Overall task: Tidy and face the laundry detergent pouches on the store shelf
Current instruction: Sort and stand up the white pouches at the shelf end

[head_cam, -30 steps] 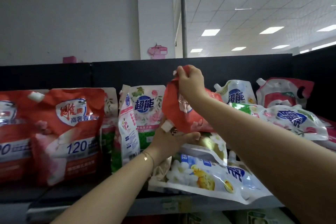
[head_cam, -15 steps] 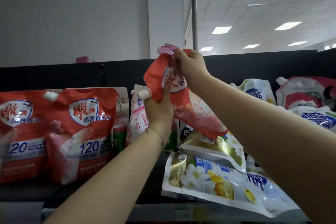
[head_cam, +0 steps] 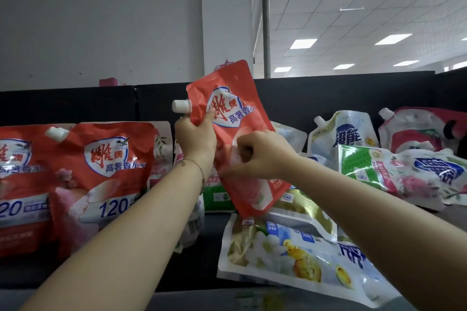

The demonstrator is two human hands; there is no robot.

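You're mid-step: one red pouch [head_cam: 228,118] is lifted off the shelf [head_cam: 211,247], held tilted with its front to you, not yet set down. Your left hand [head_cam: 195,141] grips its upper left edge just below the white cap [head_cam: 180,105], fingers wrapped round the film. Your right hand [head_cam: 262,156] is curled on the pouch's middle; it's blurred there, but it looks like a pinch on the front face.

Next move, as I judge it: stand it upright in the gap left of the held pouch, beside the standing red pouches [head_cam: 108,171], label forward, cap on the same side as theirs. The film is soft, so support the base or it will slump.

Below the held pouch a white-and-blue pouch [head_cam: 290,257] lies flat; right of it a green-and-white pouch [head_cam: 394,171] lies on its side. Both need facing.

Readable: 雕牌 and 高奢香 on the held pouch; the same logo plus "120" on the standing ones; 超能 on the upright white pouch [head_cam: 346,131] to the right.
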